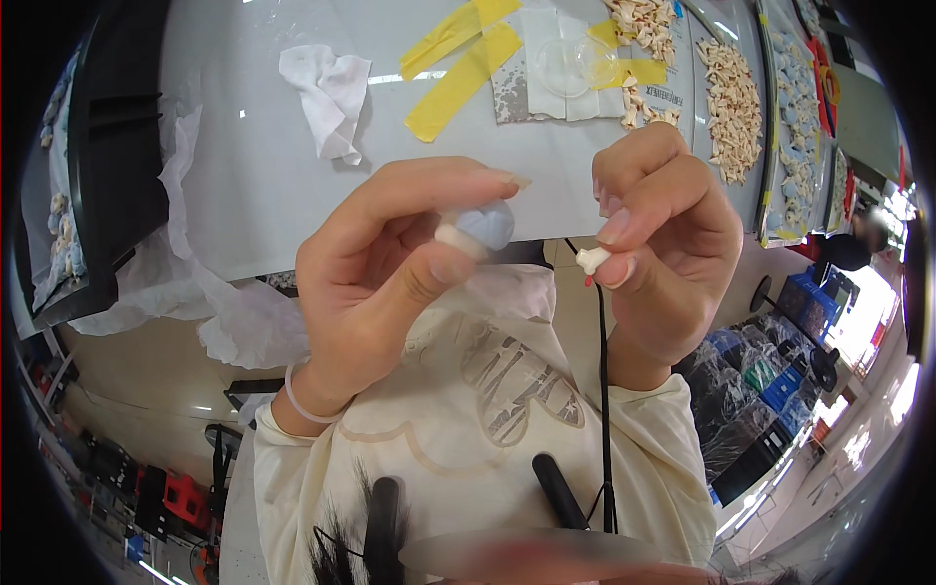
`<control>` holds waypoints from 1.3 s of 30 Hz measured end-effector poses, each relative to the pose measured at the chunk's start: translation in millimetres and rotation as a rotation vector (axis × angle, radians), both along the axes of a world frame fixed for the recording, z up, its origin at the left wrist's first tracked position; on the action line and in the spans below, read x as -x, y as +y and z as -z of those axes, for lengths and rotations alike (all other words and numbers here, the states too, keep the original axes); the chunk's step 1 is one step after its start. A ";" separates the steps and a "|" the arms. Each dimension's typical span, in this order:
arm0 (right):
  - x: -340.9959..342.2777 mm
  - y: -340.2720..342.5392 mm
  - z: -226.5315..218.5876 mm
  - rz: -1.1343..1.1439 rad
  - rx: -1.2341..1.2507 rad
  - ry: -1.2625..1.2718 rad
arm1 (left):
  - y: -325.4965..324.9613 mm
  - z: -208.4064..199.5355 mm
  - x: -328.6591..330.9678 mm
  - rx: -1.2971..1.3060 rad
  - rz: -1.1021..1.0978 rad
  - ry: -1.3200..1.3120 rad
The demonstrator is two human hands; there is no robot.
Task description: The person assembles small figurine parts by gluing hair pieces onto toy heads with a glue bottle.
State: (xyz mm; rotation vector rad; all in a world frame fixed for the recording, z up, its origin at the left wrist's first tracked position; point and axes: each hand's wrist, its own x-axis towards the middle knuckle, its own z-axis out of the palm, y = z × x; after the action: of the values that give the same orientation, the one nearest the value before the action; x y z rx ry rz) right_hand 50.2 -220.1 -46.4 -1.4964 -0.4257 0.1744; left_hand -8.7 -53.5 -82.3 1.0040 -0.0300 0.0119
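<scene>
Smooth, matt blue-and-cream piece [487,226], glossy grey tabletop [244,185], wrinkled translucent sheeting [252,324].

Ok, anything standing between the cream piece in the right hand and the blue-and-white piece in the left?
Nothing visible. The right hand and cream piece are apart from the left hand and blue-and-white piece, with an open gap between. The black cable seems to pass behind.

I have room between my left hand [341,273] and right hand [678,224]. A black cable [604,400] hangs near the right; yellow tape [461,86] lies beyond.
</scene>
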 end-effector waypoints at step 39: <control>-5.6 1.3 -14.6 -0.466 0.513 -0.431 | 2.5 -10.1 9.2 -0.100 -0.130 0.020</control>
State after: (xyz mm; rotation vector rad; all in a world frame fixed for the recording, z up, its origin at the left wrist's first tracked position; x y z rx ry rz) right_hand 55.8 -218.8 -31.8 -1.9226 -1.1448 0.3483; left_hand -17.9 -50.9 -72.2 1.1051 0.0535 0.1198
